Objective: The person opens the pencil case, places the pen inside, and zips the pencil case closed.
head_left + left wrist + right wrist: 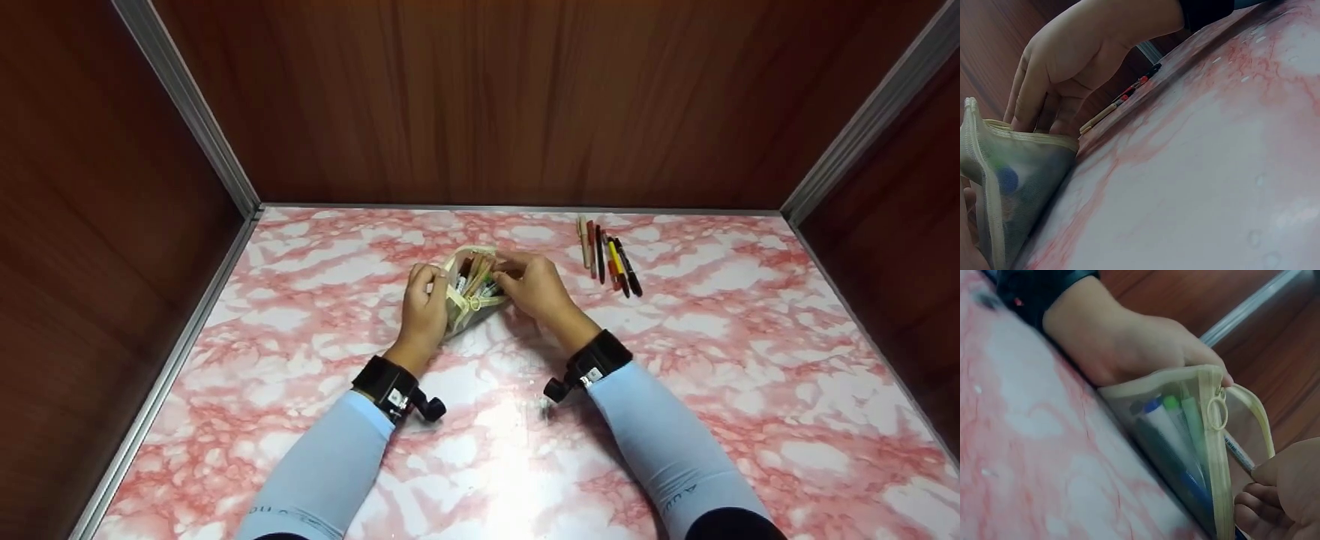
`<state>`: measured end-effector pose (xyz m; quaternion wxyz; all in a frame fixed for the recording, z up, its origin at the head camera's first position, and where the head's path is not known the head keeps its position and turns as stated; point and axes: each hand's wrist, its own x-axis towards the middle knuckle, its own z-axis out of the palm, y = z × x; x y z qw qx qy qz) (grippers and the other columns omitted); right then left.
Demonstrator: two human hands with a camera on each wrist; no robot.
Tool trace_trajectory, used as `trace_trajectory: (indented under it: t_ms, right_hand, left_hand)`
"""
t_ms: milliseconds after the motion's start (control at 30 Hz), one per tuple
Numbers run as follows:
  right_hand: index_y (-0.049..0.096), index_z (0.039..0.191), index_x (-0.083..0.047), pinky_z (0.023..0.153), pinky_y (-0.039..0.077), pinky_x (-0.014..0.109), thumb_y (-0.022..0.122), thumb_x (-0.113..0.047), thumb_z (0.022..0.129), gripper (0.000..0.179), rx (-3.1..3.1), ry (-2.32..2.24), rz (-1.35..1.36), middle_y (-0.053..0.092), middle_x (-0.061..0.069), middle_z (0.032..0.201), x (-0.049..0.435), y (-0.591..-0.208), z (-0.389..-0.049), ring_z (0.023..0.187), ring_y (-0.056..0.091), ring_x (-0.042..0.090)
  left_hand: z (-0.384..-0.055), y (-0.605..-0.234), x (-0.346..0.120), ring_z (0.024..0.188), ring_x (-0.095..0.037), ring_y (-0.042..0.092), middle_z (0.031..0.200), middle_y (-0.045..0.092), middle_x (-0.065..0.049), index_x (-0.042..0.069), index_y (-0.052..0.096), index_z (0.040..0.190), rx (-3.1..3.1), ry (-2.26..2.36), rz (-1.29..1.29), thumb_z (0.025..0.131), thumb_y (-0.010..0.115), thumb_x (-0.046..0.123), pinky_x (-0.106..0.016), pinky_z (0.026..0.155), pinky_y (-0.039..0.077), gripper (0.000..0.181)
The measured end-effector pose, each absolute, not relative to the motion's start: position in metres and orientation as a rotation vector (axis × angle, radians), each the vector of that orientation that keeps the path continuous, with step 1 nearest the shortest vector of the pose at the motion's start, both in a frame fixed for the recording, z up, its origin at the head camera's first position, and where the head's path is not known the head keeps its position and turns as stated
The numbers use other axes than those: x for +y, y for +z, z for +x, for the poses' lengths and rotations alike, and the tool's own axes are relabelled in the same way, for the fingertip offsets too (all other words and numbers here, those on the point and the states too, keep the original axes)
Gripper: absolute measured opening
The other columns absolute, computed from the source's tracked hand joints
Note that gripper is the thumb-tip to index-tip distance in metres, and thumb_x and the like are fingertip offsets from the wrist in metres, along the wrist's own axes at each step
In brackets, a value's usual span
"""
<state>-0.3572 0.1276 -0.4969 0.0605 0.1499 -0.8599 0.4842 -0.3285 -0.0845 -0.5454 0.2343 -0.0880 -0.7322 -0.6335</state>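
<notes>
A see-through mesh zip pouch [480, 313] with cream edging stands unzipped on the table, holding several pens and markers [480, 276]. My left hand [425, 309] grips its left side by the rim. From the right, my right hand [538, 289] reaches in at the opening, and in the left wrist view its fingers [1033, 107] dip below the rim. The right wrist view has its thumb and fingers pinching the end of a slim pen [1239, 453] at the mouth. Blue and green marker ends [1171, 403] show through the mesh beside the ring zip pull [1217, 413].
Several loose pens [600, 251], among them black, red, yellow and tan ones, lie side by side right of the pouch toward the back. The table [337, 457] has a pink-and-white marbled top, with dark wood panels [480, 105] behind and at both sides.
</notes>
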Motion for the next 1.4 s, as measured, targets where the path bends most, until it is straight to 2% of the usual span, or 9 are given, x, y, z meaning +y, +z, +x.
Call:
trace_trajectory:
  t_ms: [100,233,333,600,833,933,1133,1267,1400]
  right_hand:
    - [0.067,0.154,-0.002,0.082,0.068,0.029,0.078,-0.002,0.102,0.053,-2.573,1.519,0.425,0.085,0.020,0.113,0.133,-0.493,-0.359,0.104,0.083,0.035]
    - [0.075,0.138,0.003,0.067,0.061,0.020,0.075,-0.002,0.103,0.035,-2.526,1.570,0.335,0.084,0.022,0.103,0.151,-0.487,-0.366,0.092,0.081,0.039]
    - [0.077,0.127,0.007,0.067,0.060,0.020,0.072,-0.003,0.106,0.024,-2.517,1.556,0.279,0.083,0.025,0.101,0.169,-0.485,-0.375,0.089,0.080,0.040]
    - [0.083,0.121,-0.001,0.073,0.052,0.022,0.072,-0.017,0.108,0.023,-2.528,1.334,0.026,0.079,0.017,0.103,0.225,-0.486,-0.392,0.086,0.067,0.019]
    - [0.083,0.123,0.000,0.061,0.050,0.020,0.070,-0.021,0.108,0.028,-2.572,1.188,-0.123,0.078,0.019,0.101,0.270,-0.488,-0.398,0.071,0.065,0.013]
    - [0.080,0.128,0.001,0.062,0.052,0.025,0.069,-0.021,0.108,0.031,-2.594,1.203,-0.175,0.075,0.019,0.105,0.284,-0.489,-0.397,0.073,0.065,0.017]
    - [0.072,0.140,0.004,0.083,0.055,0.042,0.069,-0.027,0.110,0.044,-2.736,1.117,-0.239,0.075,0.029,0.122,0.299,-0.491,-0.394,0.099,0.070,0.036]
    - [0.067,0.148,0.005,0.087,0.059,0.044,0.069,-0.029,0.110,0.051,-2.846,1.118,-0.281,0.075,0.031,0.135,0.304,-0.492,-0.393,0.107,0.075,0.039]
    - [0.066,0.149,0.006,0.090,0.061,0.046,0.069,-0.026,0.109,0.052,-2.906,1.126,-0.309,0.074,0.032,0.140,0.307,-0.494,-0.393,0.112,0.076,0.040]
  left_hand:
    - [-0.329,-0.546,-0.083,0.108,-0.022,0.058,0.105,0.058,-0.005,-0.006,0.066,0.096,-1.979,-1.751,-0.248,0.110,0.059,0.001,-0.026,0.099,0.047,0.017]
    - [-0.330,-0.546,-0.082,0.108,-0.026,0.059,0.106,0.059,-0.005,-0.006,0.067,0.097,-1.970,-1.751,-0.247,0.109,0.059,0.000,-0.026,0.099,0.048,0.016]
    - [-0.330,-0.546,-0.082,0.110,-0.027,0.059,0.107,0.060,-0.008,-0.007,0.067,0.098,-1.988,-1.743,-0.242,0.110,0.059,0.001,-0.027,0.100,0.049,0.017]
    - [-0.330,-0.546,-0.082,0.111,-0.025,0.059,0.109,0.061,-0.012,-0.007,0.067,0.098,-2.014,-1.726,-0.244,0.110,0.058,0.001,-0.029,0.101,0.050,0.017]
    - [-0.329,-0.545,-0.083,0.109,-0.021,0.058,0.106,0.059,-0.012,-0.006,0.067,0.098,-2.020,-1.715,-0.259,0.110,0.058,0.002,-0.027,0.098,0.047,0.017]
    - [-0.328,-0.544,-0.084,0.109,-0.019,0.057,0.107,0.059,-0.013,-0.005,0.067,0.098,-2.026,-1.712,-0.259,0.111,0.058,0.003,-0.026,0.099,0.047,0.017]
    - [-0.328,-0.544,-0.086,0.110,-0.020,0.057,0.108,0.060,-0.016,-0.006,0.066,0.098,-2.024,-1.705,-0.260,0.111,0.058,0.003,-0.027,0.100,0.047,0.017]
    - [-0.329,-0.545,-0.086,0.110,-0.020,0.057,0.108,0.060,-0.015,-0.005,0.066,0.098,-2.024,-1.704,-0.256,0.111,0.058,0.002,-0.027,0.100,0.047,0.017]
    - [-0.329,-0.545,-0.084,0.109,-0.020,0.057,0.107,0.060,-0.016,-0.006,0.066,0.097,-2.018,-1.701,-0.257,0.110,0.058,0.002,-0.028,0.100,0.046,0.017]
